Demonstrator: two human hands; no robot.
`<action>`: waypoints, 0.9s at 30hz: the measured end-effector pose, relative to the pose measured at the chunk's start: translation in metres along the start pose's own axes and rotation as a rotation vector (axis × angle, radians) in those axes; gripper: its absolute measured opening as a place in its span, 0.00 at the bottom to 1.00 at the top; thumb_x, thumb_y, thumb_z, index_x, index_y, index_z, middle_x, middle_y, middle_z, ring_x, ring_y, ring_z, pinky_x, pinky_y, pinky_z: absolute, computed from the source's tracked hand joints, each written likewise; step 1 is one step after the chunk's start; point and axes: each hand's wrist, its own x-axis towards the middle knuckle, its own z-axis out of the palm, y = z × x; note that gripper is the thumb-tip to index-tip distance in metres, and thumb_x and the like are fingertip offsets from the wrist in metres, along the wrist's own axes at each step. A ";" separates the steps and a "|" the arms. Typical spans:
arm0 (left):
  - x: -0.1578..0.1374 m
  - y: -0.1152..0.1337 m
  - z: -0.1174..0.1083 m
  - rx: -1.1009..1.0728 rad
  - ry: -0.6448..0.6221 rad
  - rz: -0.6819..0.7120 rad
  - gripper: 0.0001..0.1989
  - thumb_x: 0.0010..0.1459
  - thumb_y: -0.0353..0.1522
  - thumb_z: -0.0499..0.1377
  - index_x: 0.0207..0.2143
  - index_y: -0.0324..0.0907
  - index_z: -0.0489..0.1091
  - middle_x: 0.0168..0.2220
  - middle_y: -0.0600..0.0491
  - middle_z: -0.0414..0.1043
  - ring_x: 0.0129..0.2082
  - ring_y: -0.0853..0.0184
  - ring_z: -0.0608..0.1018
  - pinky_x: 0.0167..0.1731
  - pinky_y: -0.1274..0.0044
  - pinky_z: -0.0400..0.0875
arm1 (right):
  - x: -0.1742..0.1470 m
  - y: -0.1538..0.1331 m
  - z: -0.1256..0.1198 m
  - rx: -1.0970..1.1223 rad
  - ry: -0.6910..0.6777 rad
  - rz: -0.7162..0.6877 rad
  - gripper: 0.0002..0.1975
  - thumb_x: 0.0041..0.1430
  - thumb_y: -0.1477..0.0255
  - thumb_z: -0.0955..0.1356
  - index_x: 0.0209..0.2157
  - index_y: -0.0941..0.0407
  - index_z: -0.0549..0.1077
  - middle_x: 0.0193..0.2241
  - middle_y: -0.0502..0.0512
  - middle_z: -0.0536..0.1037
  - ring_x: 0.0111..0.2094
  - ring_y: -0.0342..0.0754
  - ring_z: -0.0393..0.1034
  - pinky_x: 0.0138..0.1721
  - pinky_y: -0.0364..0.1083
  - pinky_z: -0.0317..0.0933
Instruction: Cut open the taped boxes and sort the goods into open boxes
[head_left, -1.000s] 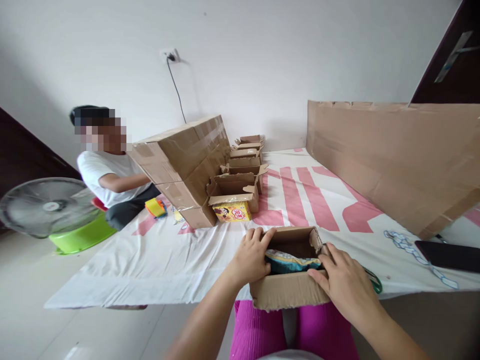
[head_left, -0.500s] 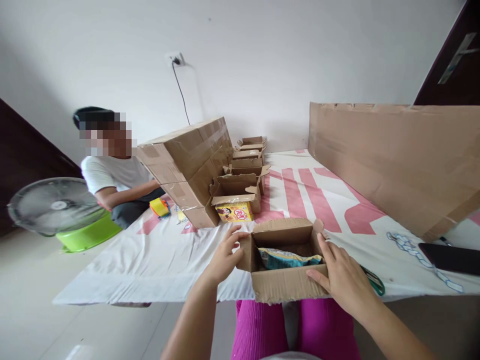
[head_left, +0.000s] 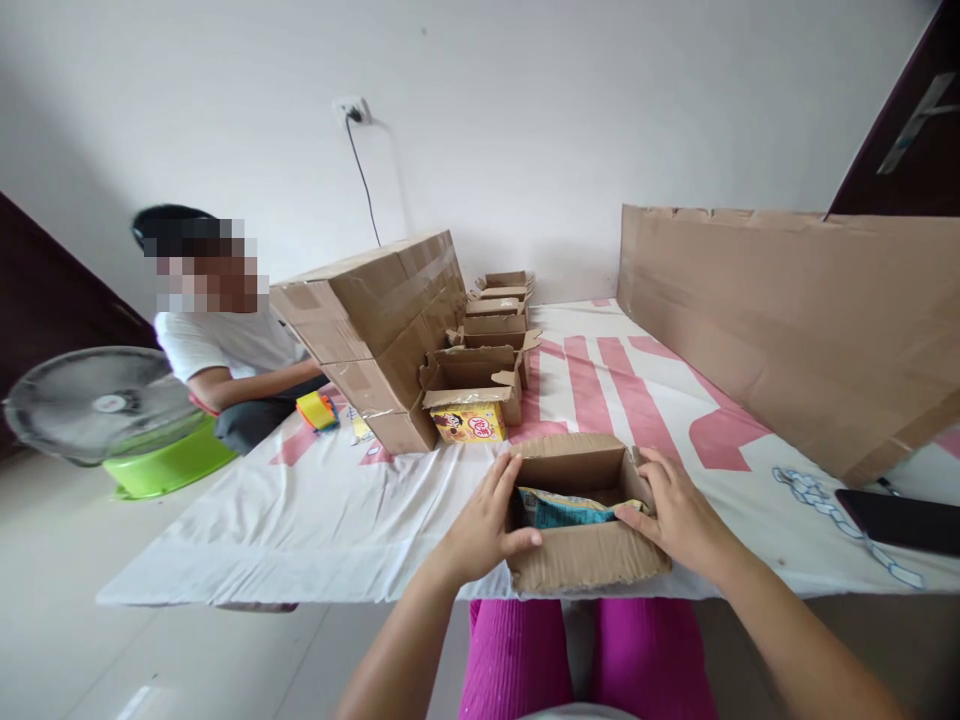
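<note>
An open cardboard box point(head_left: 589, 558) sits at the table's near edge, its front flap folded out toward me. Inside lies a blue and cream plastic packet point(head_left: 570, 508). My left hand point(head_left: 491, 525) grips the box's left end, thumb over the front rim and fingers along the side. On the right end, my right hand point(head_left: 679, 510) holds the box, its thumb reaching over the rim beside the packet. The side flaps are mostly hidden by my hands.
Left of centre stands a stack of taped cartons point(head_left: 375, 350). Beside it runs a row of open boxes point(head_left: 472, 372), with a yellow printed box point(head_left: 469, 423) in front. A large cardboard panel point(head_left: 780, 330) and a black phone point(head_left: 900, 520) are at right. A person point(head_left: 232, 350) sits by a fan point(head_left: 112, 405).
My left hand has moved from the left flap onto the box's side, thumb on the front rim. My right hand has closed in over the right end, and that side's flap no longer shows spread outward.
</note>
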 end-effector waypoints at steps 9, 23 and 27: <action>0.006 -0.009 -0.001 -0.168 -0.178 -0.067 0.69 0.33 0.51 0.73 0.70 0.47 0.38 0.72 0.37 0.30 0.70 0.42 0.42 0.66 0.51 0.47 | 0.007 0.023 0.032 0.619 -0.130 -0.003 0.48 0.56 0.44 0.66 0.69 0.50 0.45 0.71 0.62 0.44 0.70 0.61 0.36 0.68 0.63 0.38; 0.008 -0.019 0.006 -0.248 -0.160 -0.030 0.60 0.37 0.40 0.76 0.68 0.48 0.46 0.70 0.37 0.31 0.70 0.43 0.42 0.66 0.51 0.46 | -0.014 0.043 0.048 0.616 -0.168 -0.075 0.55 0.47 0.44 0.71 0.69 0.47 0.43 0.70 0.62 0.45 0.71 0.59 0.35 0.68 0.63 0.36; 0.005 -0.013 0.005 -0.257 -0.159 -0.015 0.59 0.38 0.35 0.75 0.67 0.49 0.46 0.70 0.38 0.31 0.70 0.42 0.44 0.65 0.51 0.47 | -0.019 0.039 0.053 0.620 -0.128 -0.071 0.53 0.51 0.45 0.70 0.69 0.46 0.40 0.70 0.59 0.45 0.71 0.58 0.36 0.67 0.63 0.37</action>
